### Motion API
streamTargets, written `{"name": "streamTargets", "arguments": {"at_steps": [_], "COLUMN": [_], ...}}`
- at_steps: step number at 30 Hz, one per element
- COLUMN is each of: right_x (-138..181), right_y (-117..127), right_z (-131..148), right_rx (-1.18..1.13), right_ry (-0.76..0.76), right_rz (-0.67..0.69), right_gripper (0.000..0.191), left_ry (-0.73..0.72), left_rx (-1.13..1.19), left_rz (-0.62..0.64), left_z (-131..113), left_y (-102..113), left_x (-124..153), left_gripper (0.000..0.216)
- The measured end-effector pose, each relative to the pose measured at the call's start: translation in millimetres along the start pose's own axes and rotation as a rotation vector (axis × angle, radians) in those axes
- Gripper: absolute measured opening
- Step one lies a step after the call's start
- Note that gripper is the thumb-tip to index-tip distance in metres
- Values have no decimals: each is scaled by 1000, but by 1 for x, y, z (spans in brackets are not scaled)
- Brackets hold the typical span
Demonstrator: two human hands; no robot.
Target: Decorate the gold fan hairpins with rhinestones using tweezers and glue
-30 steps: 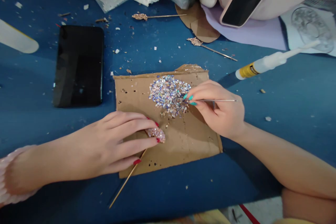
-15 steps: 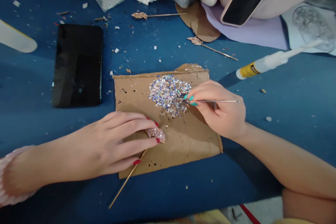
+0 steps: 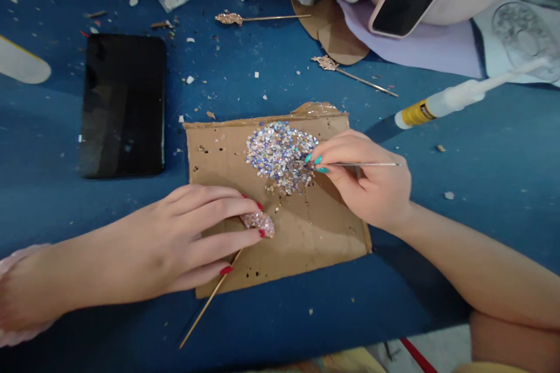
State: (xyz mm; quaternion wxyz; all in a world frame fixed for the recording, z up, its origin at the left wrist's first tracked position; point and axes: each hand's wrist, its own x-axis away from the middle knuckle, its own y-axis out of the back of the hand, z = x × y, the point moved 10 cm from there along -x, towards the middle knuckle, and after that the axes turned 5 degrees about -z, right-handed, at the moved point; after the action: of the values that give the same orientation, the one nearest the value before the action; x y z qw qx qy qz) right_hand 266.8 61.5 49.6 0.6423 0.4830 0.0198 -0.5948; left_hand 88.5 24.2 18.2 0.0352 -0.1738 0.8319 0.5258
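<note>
In the head view, the left hand (image 3: 170, 245) lies palm down, its fingers slightly parted and holding the glittering head (image 3: 257, 223) of a stick ornament between two red-nailed fingertips, against the cardboard (image 3: 319, 233). The ornament's thin stick (image 3: 210, 302) slants out beneath the lowest finger, past the cardboard's near edge and over the desk (image 3: 280, 326). The right hand (image 3: 371, 180) pinches a slim metal tool (image 3: 371, 164) in narrow, turquoise-nailed fingers, its tip at the right side of the shiny chips (image 3: 277, 151), just beyond the ornament.
</note>
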Motion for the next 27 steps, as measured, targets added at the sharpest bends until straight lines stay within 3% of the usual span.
{"name": "streamTargets", "arguments": {"at_steps": [27], "right_x": [2], "right_y": [2], "right_z": [2], "right_rx": [-36], "right_ry": [28], "right_rz": [-22], "right_gripper": [18], "left_ry": [10], "left_rx": [21], "left_rz": [3], "left_z": [2], "left_y": [-1], "left_x": [1], "left_gripper": [36]}}
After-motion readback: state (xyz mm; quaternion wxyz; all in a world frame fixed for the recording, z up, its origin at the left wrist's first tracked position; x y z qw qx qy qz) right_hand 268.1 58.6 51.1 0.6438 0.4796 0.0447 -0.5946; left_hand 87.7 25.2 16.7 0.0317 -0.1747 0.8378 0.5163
